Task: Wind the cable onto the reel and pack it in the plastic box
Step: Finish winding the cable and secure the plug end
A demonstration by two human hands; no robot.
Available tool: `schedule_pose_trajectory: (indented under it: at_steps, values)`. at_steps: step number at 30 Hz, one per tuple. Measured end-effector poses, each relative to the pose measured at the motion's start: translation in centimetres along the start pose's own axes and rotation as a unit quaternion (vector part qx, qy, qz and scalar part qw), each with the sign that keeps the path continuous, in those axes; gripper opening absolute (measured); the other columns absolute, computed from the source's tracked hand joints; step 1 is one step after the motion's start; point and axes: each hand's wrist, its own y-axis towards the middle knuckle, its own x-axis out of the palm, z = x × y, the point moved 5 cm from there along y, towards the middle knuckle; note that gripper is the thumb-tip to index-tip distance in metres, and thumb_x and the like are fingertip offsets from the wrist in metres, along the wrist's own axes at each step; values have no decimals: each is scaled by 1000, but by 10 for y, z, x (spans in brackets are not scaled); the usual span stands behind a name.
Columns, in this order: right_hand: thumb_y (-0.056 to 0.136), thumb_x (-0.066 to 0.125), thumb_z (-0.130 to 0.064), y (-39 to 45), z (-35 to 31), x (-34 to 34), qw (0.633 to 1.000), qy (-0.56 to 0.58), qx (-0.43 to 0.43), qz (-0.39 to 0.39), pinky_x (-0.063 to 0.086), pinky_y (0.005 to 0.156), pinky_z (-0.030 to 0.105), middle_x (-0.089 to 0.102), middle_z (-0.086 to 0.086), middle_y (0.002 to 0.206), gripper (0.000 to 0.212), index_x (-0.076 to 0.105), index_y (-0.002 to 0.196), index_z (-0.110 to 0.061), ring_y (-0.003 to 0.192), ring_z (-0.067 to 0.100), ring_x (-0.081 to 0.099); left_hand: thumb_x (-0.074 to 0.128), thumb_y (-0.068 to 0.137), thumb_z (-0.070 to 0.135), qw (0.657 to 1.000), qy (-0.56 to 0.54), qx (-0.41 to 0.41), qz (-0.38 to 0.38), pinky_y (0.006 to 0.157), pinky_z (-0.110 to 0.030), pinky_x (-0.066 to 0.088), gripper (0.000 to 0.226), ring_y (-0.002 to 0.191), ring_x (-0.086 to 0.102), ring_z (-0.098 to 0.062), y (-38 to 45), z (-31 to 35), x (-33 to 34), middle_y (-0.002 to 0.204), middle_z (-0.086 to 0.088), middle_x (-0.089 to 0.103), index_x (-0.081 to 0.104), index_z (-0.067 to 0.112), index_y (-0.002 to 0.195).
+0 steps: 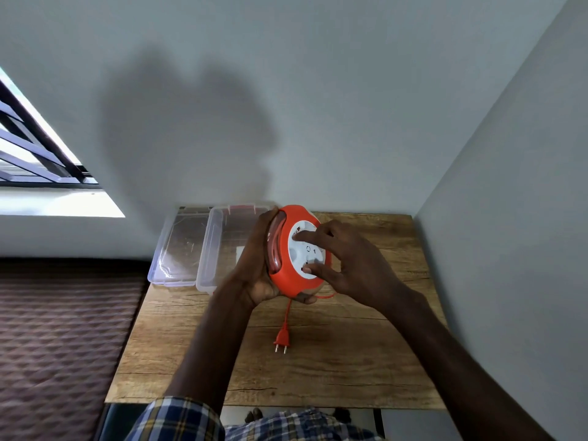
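Observation:
An orange cable reel [288, 275] with a white socket face is held tilted above the wooden table [350, 361]. My left hand [257, 268] grips its left rim and back, thumb under the bottom edge. My right hand [346, 259] lies on the white face, with the index finger and thumb pressing on it. Orange cable is wound inside the reel. A short length of cable [288, 313] hangs down to the orange plug [282, 338], which lies on the table. The clear plastic box [211, 249] stands open at the back left, partly behind the reel.
The box's clear lid [176, 249] lies to the left of the box at the table's edge. Walls close in behind the table and on its right. A quilted bed [63, 329] lies to the left. A window is at the upper left.

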Motion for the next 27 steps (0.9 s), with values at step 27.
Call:
schedule_pose_trajectory:
  at_steps: [27]
  values:
    - [89,79,-39,-9,8,-1,945,-176,-275,-19,62,74,38,70,10,124,60,51,142,-39,108,28,68,45,93,70,998,26,-36,-48,78,-52,65,68,106,73,-37,-2,-15,1,127,-18,73,75,21,129]
